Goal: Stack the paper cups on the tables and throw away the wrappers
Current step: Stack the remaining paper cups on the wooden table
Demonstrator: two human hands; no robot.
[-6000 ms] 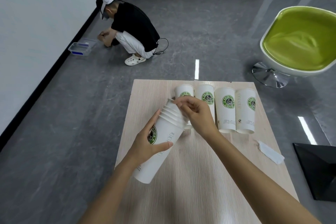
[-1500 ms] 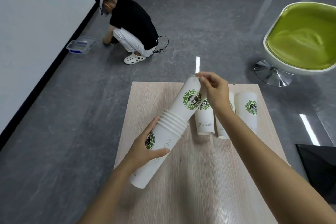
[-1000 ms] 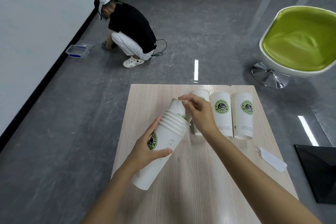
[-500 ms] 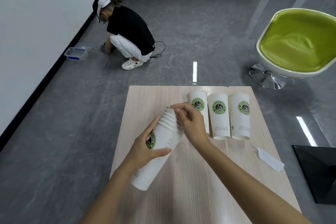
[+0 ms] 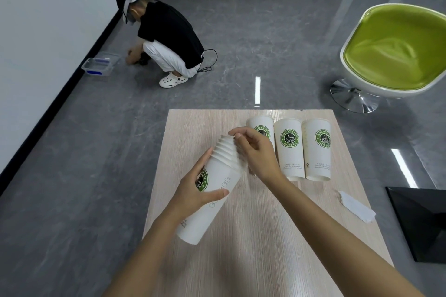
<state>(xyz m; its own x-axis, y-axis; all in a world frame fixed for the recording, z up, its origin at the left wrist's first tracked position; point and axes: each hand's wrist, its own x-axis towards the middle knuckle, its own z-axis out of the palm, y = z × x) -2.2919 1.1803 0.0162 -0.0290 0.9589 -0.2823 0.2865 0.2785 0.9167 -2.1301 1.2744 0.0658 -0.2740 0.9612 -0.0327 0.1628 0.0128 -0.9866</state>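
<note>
My left hand (image 5: 198, 190) grips a tilted stack of several white paper cups (image 5: 212, 190) with green logos, held over the light wooden table (image 5: 253, 260). My right hand (image 5: 255, 154) is at the rims at the top of the stack, fingers curled against them. Three single cups stand upside down in a row behind: the left cup (image 5: 261, 128) partly hidden by my right hand, the middle cup (image 5: 289, 147), the right cup (image 5: 316, 149). A white wrapper (image 5: 357, 206) lies near the table's right edge.
A person (image 5: 169, 41) crouches on the grey floor at the back left beside a clear plastic box (image 5: 100, 66). A green swivel chair (image 5: 395, 48) stands at the back right. A black object (image 5: 424, 222) sits on the floor right of the table.
My right hand lifted a cup from the row, slid it down into the stack and pushed it fully in. Three single cups now stand where several stood.
</note>
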